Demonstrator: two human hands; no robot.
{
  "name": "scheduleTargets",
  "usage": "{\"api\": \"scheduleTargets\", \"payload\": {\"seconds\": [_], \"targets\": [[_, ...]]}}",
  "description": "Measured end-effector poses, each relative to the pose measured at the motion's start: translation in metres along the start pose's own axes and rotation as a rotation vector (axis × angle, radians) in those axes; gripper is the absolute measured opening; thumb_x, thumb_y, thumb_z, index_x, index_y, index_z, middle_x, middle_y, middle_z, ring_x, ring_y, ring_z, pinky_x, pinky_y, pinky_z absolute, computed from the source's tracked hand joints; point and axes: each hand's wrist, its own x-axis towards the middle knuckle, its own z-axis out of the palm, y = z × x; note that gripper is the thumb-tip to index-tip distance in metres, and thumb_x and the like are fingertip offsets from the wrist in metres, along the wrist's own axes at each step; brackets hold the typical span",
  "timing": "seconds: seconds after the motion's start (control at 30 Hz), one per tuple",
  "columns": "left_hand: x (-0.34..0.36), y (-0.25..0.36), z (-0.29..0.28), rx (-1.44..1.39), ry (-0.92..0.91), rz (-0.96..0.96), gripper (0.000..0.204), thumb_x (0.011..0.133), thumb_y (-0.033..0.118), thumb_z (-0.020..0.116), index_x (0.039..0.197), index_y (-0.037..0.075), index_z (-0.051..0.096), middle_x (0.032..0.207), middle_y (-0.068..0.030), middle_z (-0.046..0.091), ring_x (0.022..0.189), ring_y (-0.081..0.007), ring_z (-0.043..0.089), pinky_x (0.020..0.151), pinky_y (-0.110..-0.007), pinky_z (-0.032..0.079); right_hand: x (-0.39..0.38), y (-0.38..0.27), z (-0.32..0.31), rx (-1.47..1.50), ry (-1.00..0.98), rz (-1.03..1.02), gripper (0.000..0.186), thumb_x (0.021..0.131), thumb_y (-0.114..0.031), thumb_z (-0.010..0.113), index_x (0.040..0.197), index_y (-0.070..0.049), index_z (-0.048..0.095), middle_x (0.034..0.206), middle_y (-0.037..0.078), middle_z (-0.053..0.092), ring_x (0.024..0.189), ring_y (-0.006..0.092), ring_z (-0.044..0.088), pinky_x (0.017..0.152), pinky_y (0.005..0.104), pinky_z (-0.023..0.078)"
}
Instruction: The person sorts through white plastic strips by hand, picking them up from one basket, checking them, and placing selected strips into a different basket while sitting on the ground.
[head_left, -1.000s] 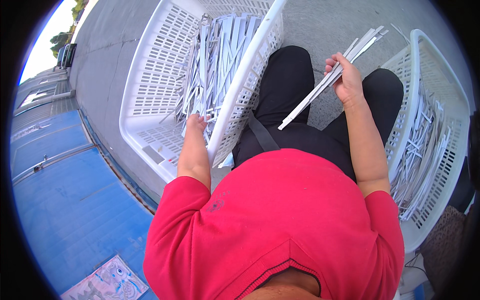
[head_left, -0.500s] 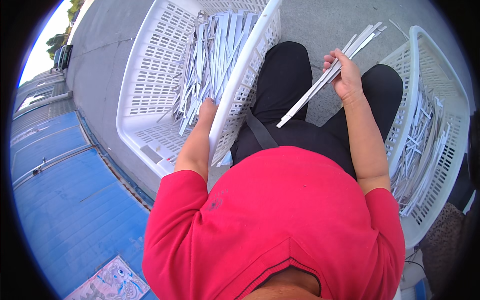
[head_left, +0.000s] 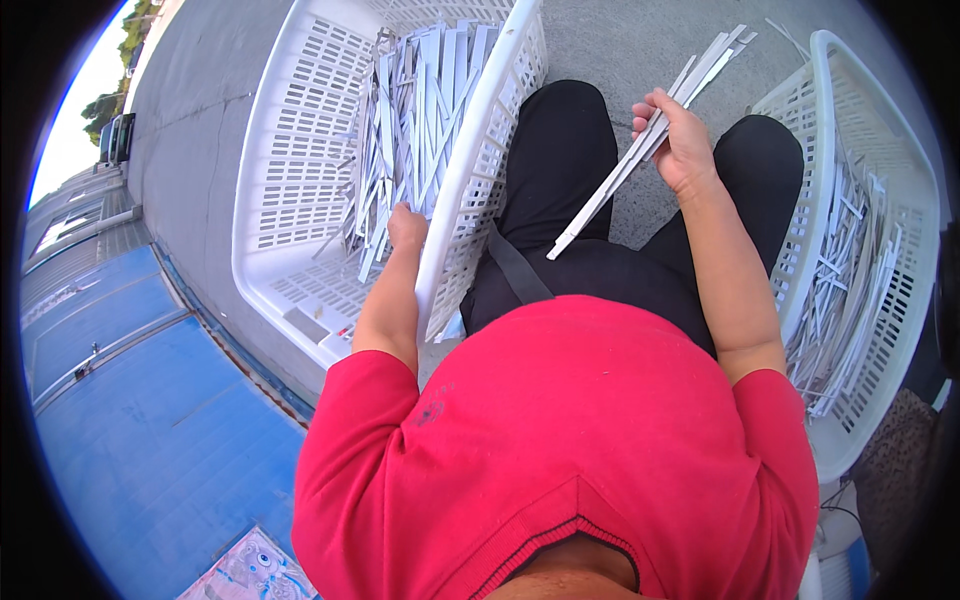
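A: What is at the far left?

B: A blue metal wall, then grey pavement. Next comes a white slotted basket, with many thin, pale strips lying mostly lengthwise in it.

A: And the left hand?

B: The left hand is inside that basket, at the near end of the strips. Its fingers look curled, but I cannot tell whether its grip has closed on one.

A: Moving right?

B: Black trousers, knees apart. Above the lap, the right hand has a firm grip around a bundle of strips, which slants from lower left to upper right, its ends uneven.

A: What is at the right?

B: A second white basket, beside the right knee, holding more strips, tangled and crossing.

A: How far along is it?

B: Partway, I would judge. One handful is gathered and off the pile; plenty lie ungathered in the left basket. Whether those in the right basket have been handled, I cannot tell.
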Motion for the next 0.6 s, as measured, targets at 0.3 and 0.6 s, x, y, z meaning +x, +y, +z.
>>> {"api": "scheduleTargets", "payload": {"seconds": [0.3,0.6], "targets": [[0.010,-0.055,0.005,-1.023,-0.250,-0.322,0.043,0.079,-0.001,0.040,0.122,-0.005,0.044,0.080,-0.0118,0.059,0.058,-0.0183,0.057,0.048,-0.029,0.046,0.004,0.001,0.000,-0.008,-0.022,0.010,0.023,0.087,-0.021,0.056,0.095,-0.001,0.051,0.080,0.012,0.061,0.062,0.0174,0.059,0.057,0.0321,0.051],[0.036,-0.032,-0.027,-0.658,0.234,-0.022,0.037,0.077,0.012,0.053,0.107,-0.009,0.057,0.097,-0.0158,0.063,0.085,-0.0203,0.061,0.073,-0.029,0.047,-0.003,0.000,0.006,-0.041,-0.048,-0.028,0.030,0.085,-0.027,0.056,0.096,0.000,0.053,0.080,0.012,0.062,0.066,0.0182,0.060,0.057,0.0323,0.051]]}}
